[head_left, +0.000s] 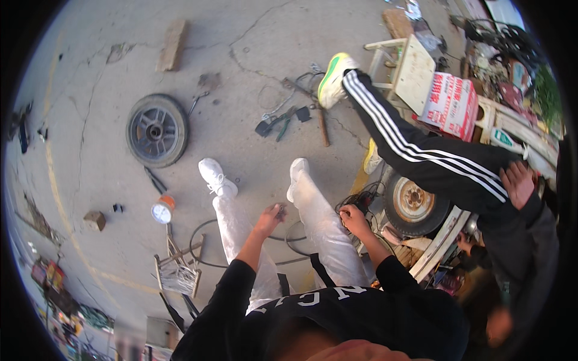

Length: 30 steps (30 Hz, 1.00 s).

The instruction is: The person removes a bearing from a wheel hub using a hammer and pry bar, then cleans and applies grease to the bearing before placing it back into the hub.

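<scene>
Dark cable tangle (365, 197) sits twd the right edge of the concrete ground (235, 129), just beside a rusty-centred wheel (413, 197). R hand (353, 218) is nearest it, at R leg's (322, 219) outer side, fingers bent; can't tell if gripping anything. L hand (274, 216) hangs btwn the legs, half-curled, contents unclear. Grey spoked wheel (155, 130) lies flat twd ground's left edge; green-handled pliers (284, 125) nr wooden handle (324, 129), farther fwd.

Cannot see all of the rusty-hubbed wheel (414, 200), partly behind a trouser leg (415, 137). Left of it, cannot tell gripping from resting in the right hand (354, 219); farther left, likewise in the left hand (271, 219).
</scene>
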Each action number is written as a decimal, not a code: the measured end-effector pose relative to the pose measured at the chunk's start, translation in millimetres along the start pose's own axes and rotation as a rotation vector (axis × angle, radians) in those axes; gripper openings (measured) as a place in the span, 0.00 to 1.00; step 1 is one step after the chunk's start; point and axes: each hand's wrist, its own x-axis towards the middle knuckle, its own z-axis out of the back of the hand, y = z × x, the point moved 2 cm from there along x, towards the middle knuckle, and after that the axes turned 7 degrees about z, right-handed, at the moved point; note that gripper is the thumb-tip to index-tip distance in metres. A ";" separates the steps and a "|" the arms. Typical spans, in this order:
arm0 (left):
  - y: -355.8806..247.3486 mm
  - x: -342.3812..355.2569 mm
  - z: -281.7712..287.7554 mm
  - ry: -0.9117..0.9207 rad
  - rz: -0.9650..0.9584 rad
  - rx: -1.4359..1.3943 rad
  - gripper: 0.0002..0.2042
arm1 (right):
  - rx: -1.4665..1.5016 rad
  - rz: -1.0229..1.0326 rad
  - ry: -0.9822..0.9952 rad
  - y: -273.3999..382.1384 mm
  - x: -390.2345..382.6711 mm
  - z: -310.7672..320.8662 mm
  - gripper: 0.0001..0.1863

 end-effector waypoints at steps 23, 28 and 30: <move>-223.3 -196.8 -280.3 0.102 0.092 0.978 0.22 | 1.521 -0.726 -1.134 -56.2 -317.6 69.8 0.16; -228.4 -214.3 -290.7 0.026 0.148 0.932 0.22 | 1.837 -0.269 -1.617 -90.1 -388.4 95.4 0.19; -226.8 -217.9 -287.6 0.010 0.119 0.927 0.22 | 1.958 -0.165 -1.767 -59.1 -407.5 142.1 0.24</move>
